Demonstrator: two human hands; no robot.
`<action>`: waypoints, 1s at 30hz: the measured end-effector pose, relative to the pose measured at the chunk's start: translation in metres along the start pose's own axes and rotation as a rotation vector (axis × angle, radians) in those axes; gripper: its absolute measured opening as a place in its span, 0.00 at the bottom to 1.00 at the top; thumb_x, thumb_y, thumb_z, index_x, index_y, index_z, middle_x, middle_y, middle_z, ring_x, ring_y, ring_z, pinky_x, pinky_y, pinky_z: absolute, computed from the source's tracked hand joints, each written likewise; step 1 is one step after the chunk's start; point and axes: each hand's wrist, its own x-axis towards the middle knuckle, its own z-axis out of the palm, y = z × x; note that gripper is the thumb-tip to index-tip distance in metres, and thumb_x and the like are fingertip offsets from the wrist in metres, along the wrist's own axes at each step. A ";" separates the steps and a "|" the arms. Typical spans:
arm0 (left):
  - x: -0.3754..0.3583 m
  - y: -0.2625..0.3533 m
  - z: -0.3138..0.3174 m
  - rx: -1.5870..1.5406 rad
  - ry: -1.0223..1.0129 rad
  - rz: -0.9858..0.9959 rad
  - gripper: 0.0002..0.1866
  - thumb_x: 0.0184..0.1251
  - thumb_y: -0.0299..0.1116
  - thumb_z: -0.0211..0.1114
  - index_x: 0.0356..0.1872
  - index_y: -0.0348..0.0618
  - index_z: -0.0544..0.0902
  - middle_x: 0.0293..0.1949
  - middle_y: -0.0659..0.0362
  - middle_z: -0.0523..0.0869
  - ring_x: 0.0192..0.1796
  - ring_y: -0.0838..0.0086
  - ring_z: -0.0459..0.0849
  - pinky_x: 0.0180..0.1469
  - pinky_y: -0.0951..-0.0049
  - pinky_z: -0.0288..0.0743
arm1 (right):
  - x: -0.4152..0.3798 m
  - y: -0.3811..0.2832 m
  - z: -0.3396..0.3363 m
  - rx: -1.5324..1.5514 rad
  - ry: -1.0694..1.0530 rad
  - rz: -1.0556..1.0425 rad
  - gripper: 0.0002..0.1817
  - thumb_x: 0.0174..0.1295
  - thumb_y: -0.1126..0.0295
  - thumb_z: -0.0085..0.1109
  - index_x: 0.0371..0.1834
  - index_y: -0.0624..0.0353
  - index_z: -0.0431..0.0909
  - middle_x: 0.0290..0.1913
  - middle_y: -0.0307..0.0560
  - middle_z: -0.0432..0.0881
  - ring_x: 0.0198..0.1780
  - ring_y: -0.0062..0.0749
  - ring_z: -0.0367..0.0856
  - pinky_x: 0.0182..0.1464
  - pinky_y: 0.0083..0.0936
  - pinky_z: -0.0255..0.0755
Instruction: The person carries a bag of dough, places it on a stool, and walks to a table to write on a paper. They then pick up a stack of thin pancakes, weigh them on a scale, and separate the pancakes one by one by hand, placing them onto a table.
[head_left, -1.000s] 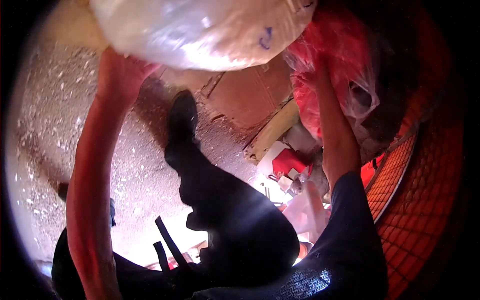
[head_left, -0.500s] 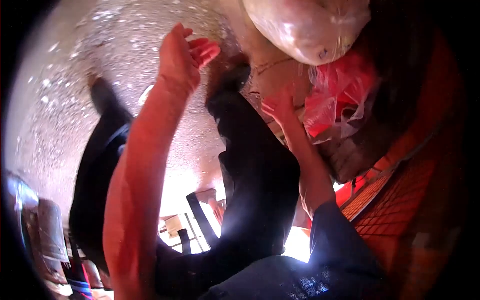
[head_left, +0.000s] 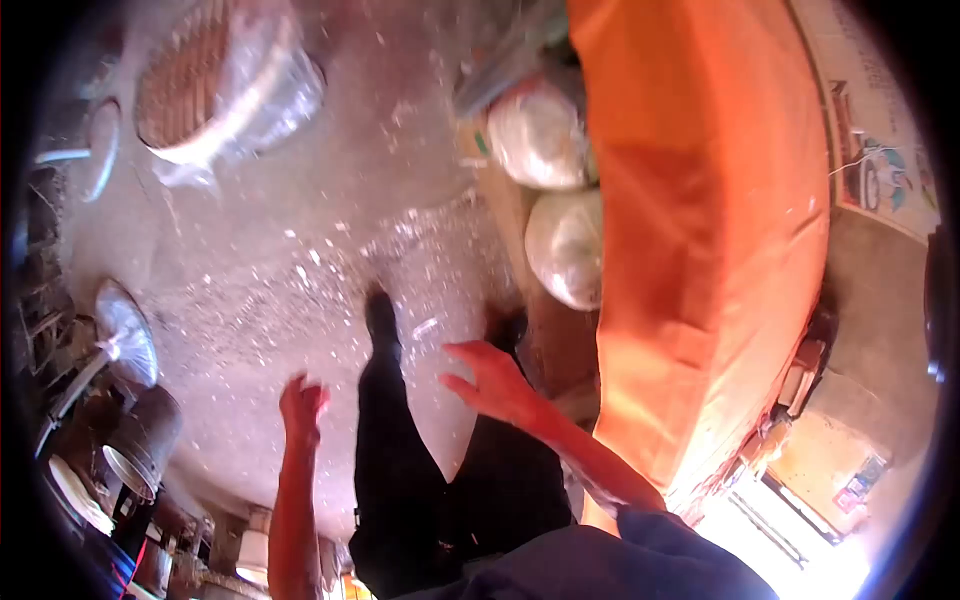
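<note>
My left hand (head_left: 303, 405) hangs over the littered floor at the lower left, its fingers loosely curled and slightly blurred; whether they touch one another is unclear. My right hand (head_left: 485, 377) is held out over my legs, thumb and fingers apart, with nothing in it. Right of it hangs a large orange cloth (head_left: 690, 230), not touched by the hand. Two plastic-wrapped bundles, an upper one (head_left: 540, 138) and a lower one (head_left: 568, 250), lie beside the cloth's left edge.
A round slatted basket (head_left: 185, 85) with clear plastic stands at the upper left. A fan (head_left: 127, 335) and a metal bucket (head_left: 143, 440) are at the left. Small pale scraps cover the floor (head_left: 250, 300). A printed board (head_left: 880, 150) is at the upper right.
The view has swung up and away from the red and clear plastic, bringing the orange cloth and basket into sight. My hands now appear lower, above the floor and legs.
</note>
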 end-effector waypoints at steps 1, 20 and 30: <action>-0.014 0.000 -0.034 0.074 0.077 0.017 0.18 0.70 0.43 0.56 0.53 0.43 0.76 0.34 0.56 0.82 0.36 0.69 0.83 0.42 0.64 0.81 | 0.009 -0.034 -0.028 -0.077 0.090 -0.082 0.22 0.57 0.62 0.67 0.54 0.59 0.78 0.49 0.53 0.81 0.52 0.47 0.79 0.57 0.36 0.74; -0.131 0.182 0.123 0.054 -0.045 0.115 0.19 0.68 0.45 0.60 0.51 0.42 0.77 0.35 0.51 0.84 0.34 0.62 0.87 0.37 0.64 0.83 | 0.107 -0.055 -0.323 -0.882 0.778 -0.028 0.44 0.61 0.42 0.50 0.74 0.62 0.56 0.68 0.77 0.57 0.67 0.72 0.56 0.67 0.59 0.50; -0.077 0.239 0.125 -0.110 0.155 0.005 0.13 0.65 0.37 0.61 0.45 0.39 0.77 0.32 0.49 0.84 0.28 0.61 0.86 0.31 0.64 0.85 | 0.108 -0.065 -0.330 -0.862 0.619 0.019 0.45 0.65 0.43 0.48 0.75 0.65 0.49 0.73 0.78 0.45 0.73 0.75 0.44 0.70 0.64 0.43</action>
